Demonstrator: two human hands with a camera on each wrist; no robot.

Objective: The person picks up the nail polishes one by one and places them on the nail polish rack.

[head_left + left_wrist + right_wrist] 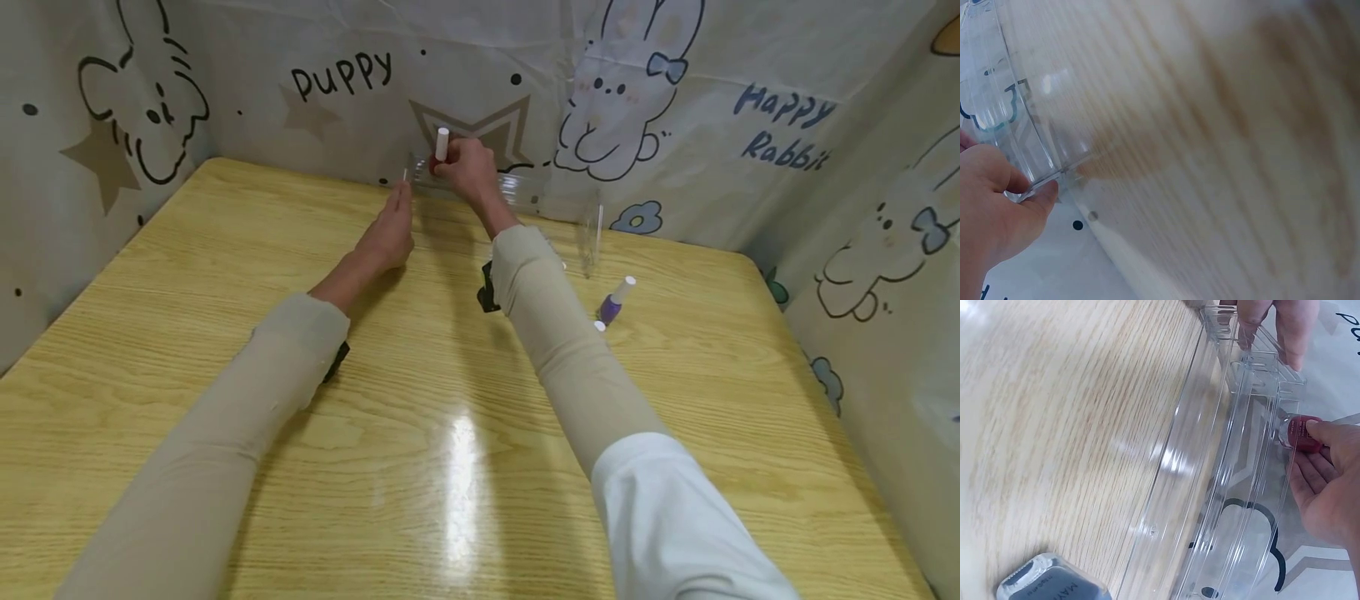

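Observation:
A clear plastic tiered rack (517, 190) stands at the table's back edge, against the printed cloth. My left hand (386, 233) is at its left end; in the left wrist view the thumb and fingers of the left hand (1007, 200) pinch the rack's clear end panel (1044, 181). My right hand (472, 171) holds a red nail polish bottle (1304, 433) with a white cap (442, 143), upright over the rack. In the right wrist view, the bottle's base is at the rack's back tier; whether it touches cannot be told.
On the table right of my right forearm are a purple nail polish bottle (611, 308) and another white cap (599, 326), its bottle hidden by the sleeve. A dark grey-blue bottle (1054, 580) lies in front of the rack. Printed cloth (337, 125) walls the table's back and sides.

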